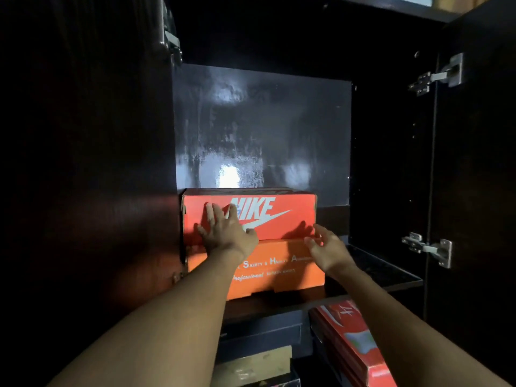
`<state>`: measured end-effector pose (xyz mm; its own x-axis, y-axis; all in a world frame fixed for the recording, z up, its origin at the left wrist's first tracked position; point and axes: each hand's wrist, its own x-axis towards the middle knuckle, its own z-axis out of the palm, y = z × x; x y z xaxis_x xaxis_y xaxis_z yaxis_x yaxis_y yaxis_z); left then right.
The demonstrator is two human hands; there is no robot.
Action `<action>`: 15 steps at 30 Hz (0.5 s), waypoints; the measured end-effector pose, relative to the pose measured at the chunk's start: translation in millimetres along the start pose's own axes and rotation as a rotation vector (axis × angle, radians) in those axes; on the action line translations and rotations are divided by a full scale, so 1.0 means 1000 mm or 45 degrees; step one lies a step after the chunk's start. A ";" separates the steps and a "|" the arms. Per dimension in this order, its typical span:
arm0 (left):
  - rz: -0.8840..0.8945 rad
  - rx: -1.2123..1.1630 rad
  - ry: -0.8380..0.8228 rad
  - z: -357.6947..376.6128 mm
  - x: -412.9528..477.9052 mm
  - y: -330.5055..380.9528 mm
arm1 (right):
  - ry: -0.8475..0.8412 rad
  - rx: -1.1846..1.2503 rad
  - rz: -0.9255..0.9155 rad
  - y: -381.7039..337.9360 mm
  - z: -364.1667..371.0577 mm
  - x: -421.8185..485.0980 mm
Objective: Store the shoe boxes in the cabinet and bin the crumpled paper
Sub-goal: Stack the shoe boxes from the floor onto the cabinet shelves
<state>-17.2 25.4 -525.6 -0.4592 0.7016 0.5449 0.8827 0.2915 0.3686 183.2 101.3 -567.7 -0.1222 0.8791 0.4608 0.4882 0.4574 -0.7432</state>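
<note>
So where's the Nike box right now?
Head view, centre-left: the Nike box sits in the cabinet on top of an orange box, with the left hand on its front.

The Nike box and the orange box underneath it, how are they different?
The Nike box is redder, with a big white logo and swoosh; the orange box is paler, with small lines of white text. The Nike box sits on top and further back; the orange box juts forward. The left hand presses flat on the Nike box, not the orange box. Both are cardboard shoe boxes stacked on the same cabinet shelf.
</note>
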 end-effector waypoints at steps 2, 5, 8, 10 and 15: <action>0.078 -0.049 0.021 0.011 -0.023 0.005 | 0.002 -0.001 -0.011 0.016 -0.011 -0.020; 0.183 -0.246 -0.076 0.027 -0.062 0.019 | 0.033 0.067 0.071 0.039 -0.027 -0.064; 0.235 -0.504 -0.262 0.042 -0.116 0.037 | 0.072 0.069 0.112 0.069 -0.043 -0.123; 0.291 -0.596 -0.432 0.055 -0.157 0.045 | 0.104 0.057 0.179 0.093 -0.054 -0.170; 0.260 -0.836 -0.831 0.102 -0.267 0.061 | 0.176 -0.060 0.389 0.147 -0.081 -0.298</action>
<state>169.6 -77.2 -725.4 0.0201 0.9815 0.1902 0.6159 -0.1620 0.7710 361.5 -104.2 -775.1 0.1530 0.9466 0.2838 0.5242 0.1657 -0.8353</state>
